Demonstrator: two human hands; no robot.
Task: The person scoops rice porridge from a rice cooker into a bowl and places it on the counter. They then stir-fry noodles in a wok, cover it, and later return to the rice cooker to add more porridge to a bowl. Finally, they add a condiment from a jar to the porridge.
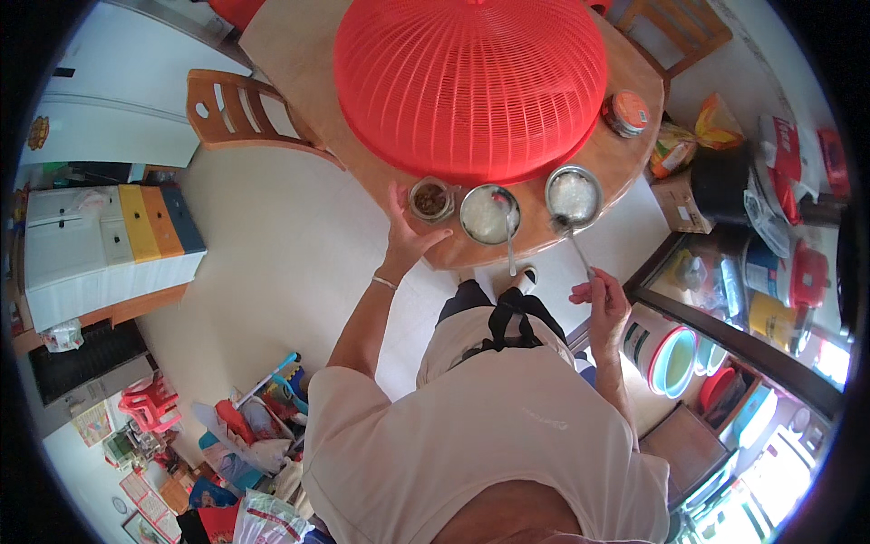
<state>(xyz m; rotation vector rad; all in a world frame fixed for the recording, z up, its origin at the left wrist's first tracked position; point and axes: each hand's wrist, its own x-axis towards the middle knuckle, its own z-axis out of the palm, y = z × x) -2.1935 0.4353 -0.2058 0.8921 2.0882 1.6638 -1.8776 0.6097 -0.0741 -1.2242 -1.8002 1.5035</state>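
My left hand is spread, thumb and fingers apart, just beside a glass jar of dark brown food. Whether a fingertip touches the jar, I cannot tell. In my right hand is the handle of a metal spoon. Its head, dark with something, reaches the near rim of the right metal bowl, which holds white food that looks like rice or porridge. Between jar and right bowl stands a second metal bowl of similar white food. Another metal spoon leans in it, its handle hanging over the rim.
A large red mesh food cover takes up much of the wooden table. A jar with an orange lid sits at the table's right. Wooden chairs flank the table. A dark-framed glass partition runs close by my right arm.
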